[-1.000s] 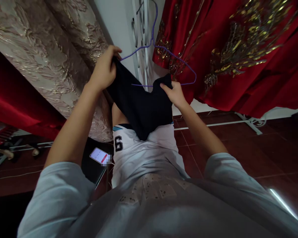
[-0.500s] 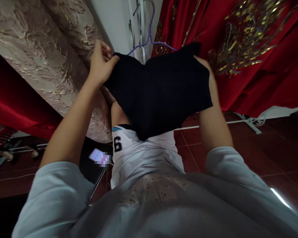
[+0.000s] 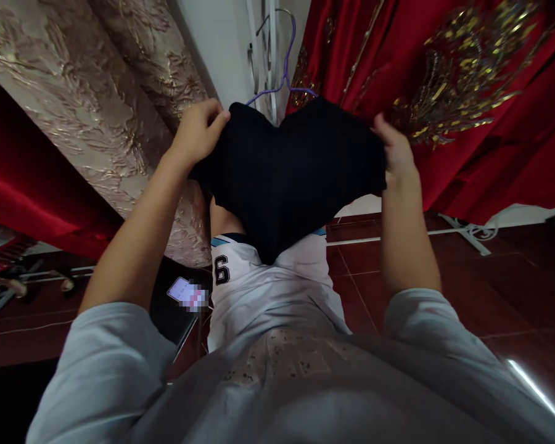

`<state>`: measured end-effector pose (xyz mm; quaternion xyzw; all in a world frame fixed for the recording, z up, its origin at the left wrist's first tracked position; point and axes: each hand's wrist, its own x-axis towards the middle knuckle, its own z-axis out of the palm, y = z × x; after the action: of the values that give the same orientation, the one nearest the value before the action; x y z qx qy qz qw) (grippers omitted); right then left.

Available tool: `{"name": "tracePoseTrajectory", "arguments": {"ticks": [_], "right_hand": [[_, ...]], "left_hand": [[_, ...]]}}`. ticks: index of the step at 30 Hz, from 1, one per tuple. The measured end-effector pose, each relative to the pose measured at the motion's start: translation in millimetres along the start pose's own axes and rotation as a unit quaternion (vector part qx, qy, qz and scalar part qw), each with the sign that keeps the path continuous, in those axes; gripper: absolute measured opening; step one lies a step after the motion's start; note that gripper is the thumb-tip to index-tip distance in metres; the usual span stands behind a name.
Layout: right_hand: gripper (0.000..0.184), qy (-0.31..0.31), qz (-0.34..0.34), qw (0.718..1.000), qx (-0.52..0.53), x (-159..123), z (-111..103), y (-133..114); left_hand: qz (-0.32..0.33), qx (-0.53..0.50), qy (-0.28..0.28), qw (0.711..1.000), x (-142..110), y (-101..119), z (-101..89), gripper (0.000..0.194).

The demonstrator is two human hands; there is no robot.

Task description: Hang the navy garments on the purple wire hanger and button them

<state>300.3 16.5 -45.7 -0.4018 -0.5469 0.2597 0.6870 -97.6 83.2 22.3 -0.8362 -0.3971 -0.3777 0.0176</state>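
Note:
A black top (image 3: 277,172) hangs spread in front of me on a purple hanger (image 3: 287,68). Its lower part narrows to a point over my white shorts (image 3: 240,271). At its upper left edge my left hand (image 3: 198,131) pinches the cloth between thumb and fingers. My right hand (image 3: 395,148) is closed on the right edge, some of its fingers hidden by the fabric. The hanger's arms go into the neck of the top, and most of them are covered. Whether the hook rests on the white metal rack behind it is unclear.
Embossed beige-gold cloth (image 3: 115,117) hangs at the left. Red cloth with gold sequins (image 3: 467,68) hangs at the right. A lit phone (image 3: 185,293) lies on a black surface (image 3: 166,320) beside my left leg. White rack feet (image 3: 467,234) stand on the dark red tiled floor.
My right hand has come into view from behind the cloth and now holds its right edge. The right shoulder of the top has dropped. My left hand has moved slightly down and right.

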Motion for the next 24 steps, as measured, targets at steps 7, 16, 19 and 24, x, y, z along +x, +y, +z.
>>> {"name": "tracePoseTrajectory", "arguments": {"ticks": [7,16,19,24], "right_hand": [[0.006,-0.029,-0.023,0.975,0.219,3,-8,-18],[0.028,-0.454,-0.16,0.874,-0.068,-97,70,-66],[0.026,-0.331,-0.215,0.912,-0.113,-84,80,-39],[0.044,-0.355,-0.073,0.927,-0.094,-56,70,6]], "left_hand": [[0.197,-0.064,0.0,0.978,6,81,-8.3,0.046],[-0.198,-0.506,-0.148,0.826,-56,126,-17.5,0.03],[-0.218,-0.413,-0.243,0.85,-90,118,-30.8,0.025],[-0.147,-0.303,-0.246,0.909,-104,78,-57.8,0.029]]}}
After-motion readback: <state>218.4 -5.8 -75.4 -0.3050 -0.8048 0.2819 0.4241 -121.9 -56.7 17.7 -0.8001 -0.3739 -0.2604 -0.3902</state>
